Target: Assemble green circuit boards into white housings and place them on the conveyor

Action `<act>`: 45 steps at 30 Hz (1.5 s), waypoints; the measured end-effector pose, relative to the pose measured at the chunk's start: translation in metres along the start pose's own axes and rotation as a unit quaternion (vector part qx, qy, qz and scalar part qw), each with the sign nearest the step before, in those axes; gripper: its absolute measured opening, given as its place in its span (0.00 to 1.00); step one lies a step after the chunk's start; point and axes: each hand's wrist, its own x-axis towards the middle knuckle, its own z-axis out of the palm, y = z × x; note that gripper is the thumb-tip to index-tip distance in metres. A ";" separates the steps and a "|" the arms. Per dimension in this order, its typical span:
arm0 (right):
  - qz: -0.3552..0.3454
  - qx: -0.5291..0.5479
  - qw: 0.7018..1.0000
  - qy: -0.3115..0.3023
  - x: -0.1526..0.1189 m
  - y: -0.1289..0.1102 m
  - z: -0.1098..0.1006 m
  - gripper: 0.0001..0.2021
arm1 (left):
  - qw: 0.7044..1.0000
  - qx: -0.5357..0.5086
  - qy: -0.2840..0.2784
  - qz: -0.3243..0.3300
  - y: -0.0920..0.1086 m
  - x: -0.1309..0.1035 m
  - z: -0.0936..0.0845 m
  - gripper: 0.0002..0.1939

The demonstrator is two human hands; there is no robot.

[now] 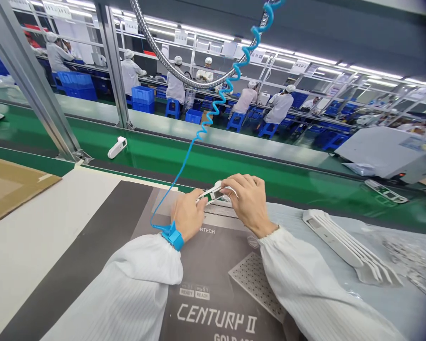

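Above a dark printed mat [213, 265], both hands grip one white plastic housing [213, 193] with a green circuit board showing inside it. My left hand [189, 214], wearing a blue wrist strap [173, 235] with a coiled blue cord, pinches its left end. The fingers of my right hand [246, 201] are closed on its right end, near what looks like a thin white edge piece. Fingers partly cover the housing. To the right, a row of white shells [348, 244] lies stacked on a pale sheet.
A green conveyor [156, 158] runs beyond the mat, carrying a white device [117, 148] at left and an open shell [386, 191] at right. Bagged small parts [412, 255] lie far right. Cardboard [17, 189] is at left, a metal post [39, 80] stands behind. People sit in the background.
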 end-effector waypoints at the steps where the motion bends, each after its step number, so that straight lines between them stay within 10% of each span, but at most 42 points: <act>1: -0.015 -0.023 1.000 -0.004 0.002 0.001 0.001 0.07 | 1.000 0.005 -0.005 0.005 0.001 -0.001 0.001 0.13; 24: -0.115 -0.056 0.990 -0.057 -0.002 -0.010 0.005 0.13 | 0.997 -0.036 0.006 -0.061 -0.007 0.007 0.003 0.12; 34: 0.176 -0.019 0.968 -0.179 -0.009 0.030 0.027 0.06 | 0.974 -0.188 0.066 -0.109 -0.021 0.015 -0.004 0.14; 45: 0.346 -0.242 0.886 -0.192 -0.109 0.130 -0.084 0.12 | 0.898 -0.377 0.122 -0.192 -0.016 0.017 -0.007 0.14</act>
